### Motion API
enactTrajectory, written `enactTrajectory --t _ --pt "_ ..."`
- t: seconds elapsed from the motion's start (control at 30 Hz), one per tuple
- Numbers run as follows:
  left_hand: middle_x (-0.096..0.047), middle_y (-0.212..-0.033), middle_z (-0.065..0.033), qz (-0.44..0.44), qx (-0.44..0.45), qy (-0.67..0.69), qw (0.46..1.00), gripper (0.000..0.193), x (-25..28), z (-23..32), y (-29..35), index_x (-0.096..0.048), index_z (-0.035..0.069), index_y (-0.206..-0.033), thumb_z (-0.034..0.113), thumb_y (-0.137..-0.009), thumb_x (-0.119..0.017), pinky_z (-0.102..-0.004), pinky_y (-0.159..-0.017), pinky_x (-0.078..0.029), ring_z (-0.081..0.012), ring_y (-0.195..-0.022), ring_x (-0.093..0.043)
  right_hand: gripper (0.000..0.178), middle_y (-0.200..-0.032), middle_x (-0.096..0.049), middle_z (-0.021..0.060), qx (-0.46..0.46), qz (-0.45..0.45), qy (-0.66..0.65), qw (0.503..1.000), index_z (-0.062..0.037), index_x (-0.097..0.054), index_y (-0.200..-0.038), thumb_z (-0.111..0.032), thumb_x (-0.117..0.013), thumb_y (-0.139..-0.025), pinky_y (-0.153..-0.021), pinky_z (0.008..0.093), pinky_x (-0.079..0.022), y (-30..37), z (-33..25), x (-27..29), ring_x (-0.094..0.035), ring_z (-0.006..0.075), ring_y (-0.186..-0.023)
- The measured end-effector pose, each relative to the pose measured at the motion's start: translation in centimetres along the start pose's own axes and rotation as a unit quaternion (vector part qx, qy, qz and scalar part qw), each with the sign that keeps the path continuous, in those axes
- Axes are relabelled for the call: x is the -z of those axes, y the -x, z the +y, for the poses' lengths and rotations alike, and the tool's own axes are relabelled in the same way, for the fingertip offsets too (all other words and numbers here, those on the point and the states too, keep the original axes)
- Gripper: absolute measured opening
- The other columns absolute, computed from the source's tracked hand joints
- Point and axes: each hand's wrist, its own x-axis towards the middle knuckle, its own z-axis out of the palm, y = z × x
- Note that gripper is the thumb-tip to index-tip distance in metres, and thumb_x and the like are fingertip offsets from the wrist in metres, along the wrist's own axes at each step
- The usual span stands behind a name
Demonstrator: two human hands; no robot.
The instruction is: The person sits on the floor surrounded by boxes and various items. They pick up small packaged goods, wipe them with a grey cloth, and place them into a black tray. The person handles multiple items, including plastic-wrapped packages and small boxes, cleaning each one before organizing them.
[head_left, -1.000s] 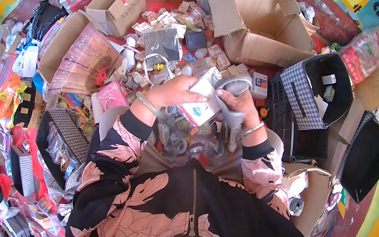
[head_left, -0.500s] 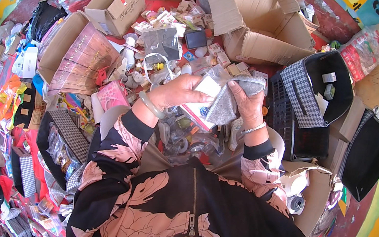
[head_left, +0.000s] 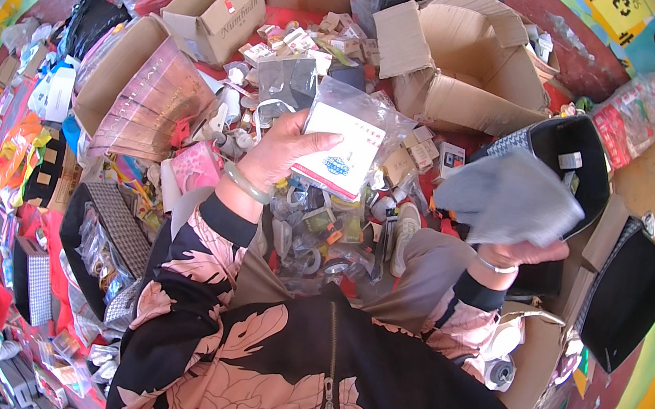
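Observation:
My left hand pinches a clear plastic packet with a white card in it, thumb across the card's front. The card carries red and blue print. Off to the right, my right hand grips a grey cloth, spread out and smeared by motion. The cloth hangs in front of a black-lined houndstooth storage box and hides part of it. Between my legs lies a heap of small plastic-wrapped goods.
A large open cardboard box stands ahead, with a smaller carton at far left. Small boxes and bulbs lie between them. A pink-sided box and a houndstooth bin stand left. Another carton holds white rolls at right.
The grey cloth has come away from the packet and moved right with my right hand. My left hand keeps the packet, its card now facing up more fully.

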Motion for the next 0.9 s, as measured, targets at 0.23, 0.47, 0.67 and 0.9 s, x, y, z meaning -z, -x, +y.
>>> enactTrajectory --t 0.23,0.47,0.67,0.9 --pt "-0.061 -0.096 -0.0074 -0.028 0.008 0.004 1.000 0.032 -0.4 -1.3 -0.9 -0.054 -0.003 -0.106 0.013 -0.080 -0.064 -0.0262 -0.075 -0.047 -0.0134 -0.086 -0.059 0.046 -0.114 -0.052 0.0131 -0.025 0.161 0.086 0.983 -0.0067 -0.049 -0.114 -0.043 -0.046 -0.085 -0.091 0.0436 -0.038 -0.3 0.0 3.0 -0.050 0.0274 -0.103" --pt "-0.061 -0.095 -0.0080 0.001 0.014 0.005 1.000 0.030 -1.5 -1.4 -1.0 -0.055 -0.002 -0.105 0.011 -0.079 -0.064 -0.0270 -0.074 -0.049 -0.0152 -0.084 -0.061 0.042 -0.109 -0.052 0.0135 -0.120 0.205 0.170 0.956 -0.0049 -0.049 -0.113 -0.036 -0.045 -0.086 -0.089 0.0424 -0.038 -0.2 2.2 3.7 -0.050 0.0277 -0.100" --pt "-0.060 -0.099 -0.0068 0.012 -0.028 0.064 0.997 0.029 -1.4 -2.4 -1.6 -0.054 -0.002 -0.107 0.010 -0.081 -0.061 -0.0278 -0.079 -0.046 -0.0137 -0.090 -0.058 0.037 -0.105 -0.053 0.0139 -0.193 0.177 0.254 0.931 -0.0033 -0.049 -0.112 -0.030 -0.045 -0.087 -0.087 0.0414 -0.039 0.4 6.5 2.0 -0.051 0.0279 -0.097" --pt "-0.061 -0.096 -0.0054 -0.003 -0.029 -0.014 0.999 0.027 -2.5 -3.4 -1.8 -0.054 -0.002 -0.106 0.012 -0.083 -0.059 -0.0259 -0.077 -0.046 -0.0112 -0.086 -0.058 0.033 -0.101 -0.054 0.0143 -0.191 0.093 0.427 0.879 -0.0014 -0.048 -0.112 -0.023 -0.044 -0.087 -0.084 0.0402 -0.040 0.8 9.5 -0.3 -0.052 0.0281 -0.094"
